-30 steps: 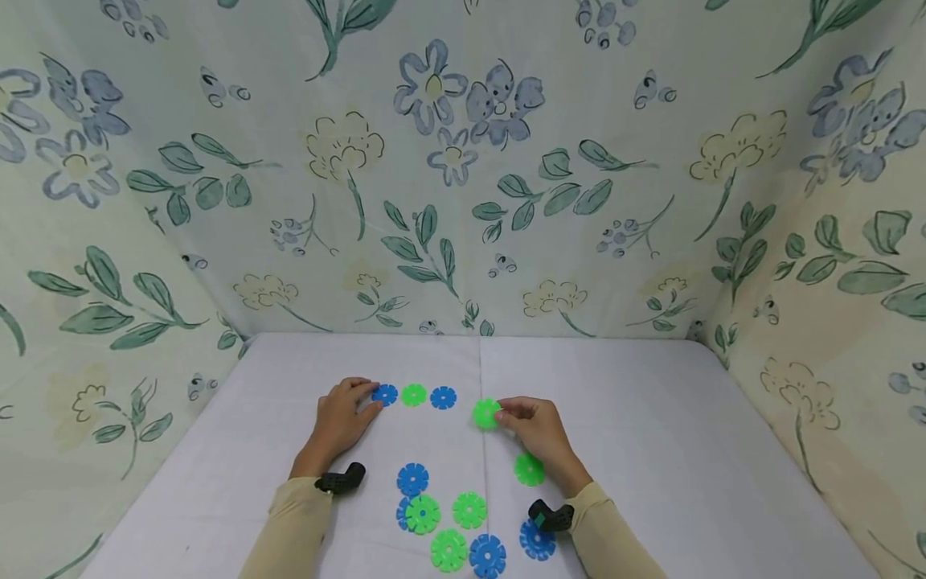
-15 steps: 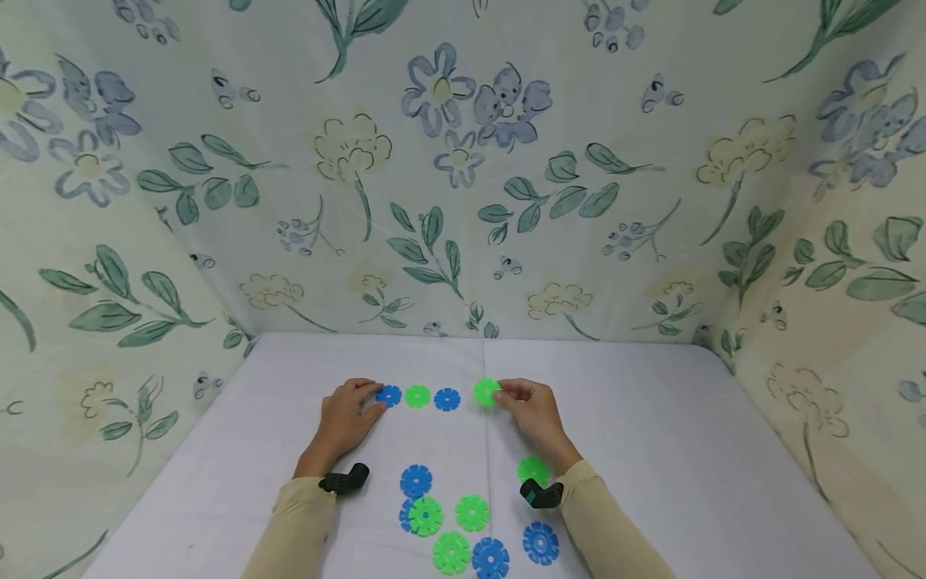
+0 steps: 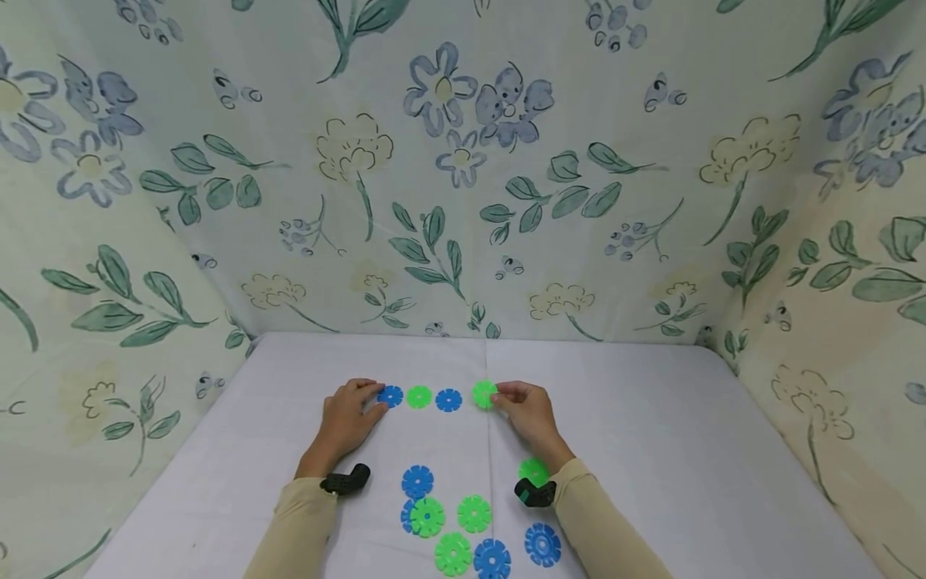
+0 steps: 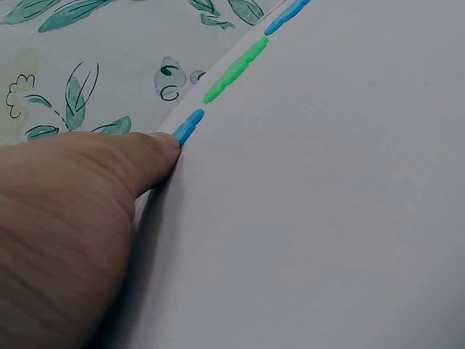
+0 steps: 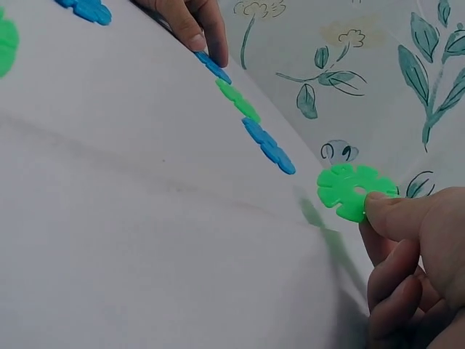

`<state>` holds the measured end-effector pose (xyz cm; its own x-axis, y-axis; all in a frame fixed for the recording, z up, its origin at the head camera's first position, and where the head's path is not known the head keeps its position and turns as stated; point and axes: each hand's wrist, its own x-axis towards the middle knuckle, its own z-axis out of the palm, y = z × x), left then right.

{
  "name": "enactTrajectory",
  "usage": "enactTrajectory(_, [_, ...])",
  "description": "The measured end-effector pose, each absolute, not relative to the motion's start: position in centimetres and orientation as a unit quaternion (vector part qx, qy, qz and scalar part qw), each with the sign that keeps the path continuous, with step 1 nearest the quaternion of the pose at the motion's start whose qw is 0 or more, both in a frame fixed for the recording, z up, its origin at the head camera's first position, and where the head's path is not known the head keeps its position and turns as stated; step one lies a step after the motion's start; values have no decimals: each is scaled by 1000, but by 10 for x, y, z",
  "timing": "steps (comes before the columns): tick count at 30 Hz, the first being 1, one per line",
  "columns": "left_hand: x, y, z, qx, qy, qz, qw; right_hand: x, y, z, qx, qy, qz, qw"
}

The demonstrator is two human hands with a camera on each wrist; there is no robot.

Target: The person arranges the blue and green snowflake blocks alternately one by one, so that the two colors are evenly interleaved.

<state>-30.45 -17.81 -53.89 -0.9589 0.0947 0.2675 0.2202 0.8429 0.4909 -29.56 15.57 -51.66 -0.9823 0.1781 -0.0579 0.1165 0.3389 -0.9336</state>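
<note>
Between thumb and fingers, my right hand (image 3: 531,416) pinches a green notched plastic disc (image 5: 347,190), tilted and raised over the table in the right wrist view. At the far left of a row, my left hand (image 3: 347,418) holds the edge of a blue notched disc (image 3: 391,396) with thumb and fingertips; it lies flat. To its right, a green disc (image 3: 419,397) and another blue disc (image 3: 448,400) continue the row, with small gaps between them. The held green disc is just right of that last blue one, its shadow (image 5: 312,212) on the cloth.
Nearer on the white table (image 3: 651,450) lie several loose discs, among them a green disc (image 3: 473,514), a blue disc (image 3: 542,545) and a green disc (image 3: 428,517) overlapping a blue one. A green disc (image 3: 533,471) is partly behind my right wrist. Floral cloth (image 3: 463,241) hangs behind.
My right hand has carried the green disc farther back, level with the row, and then slightly left and down. The left hand has kept its place at the leftmost blue disc.
</note>
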Motion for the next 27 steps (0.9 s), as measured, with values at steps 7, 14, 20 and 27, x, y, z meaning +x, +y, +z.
enactTrajectory(7, [-306,-178,-539,-82,-953,-267,116,-295,153,-522,-82,-847,523,40])
enactTrajectory(14, [-305,-180,-541,-84,-954,-263,117,-292,147,-523,-80,-882,462,54])
enactTrajectory(20, [-305,-179,-541,-83,-953,-264,121,-291,141,-522,-91,-901,418,76])
enactTrajectory(27, [-305,-178,-539,-79,-954,-263,118,-294,136,-521,-101,-912,388,83])
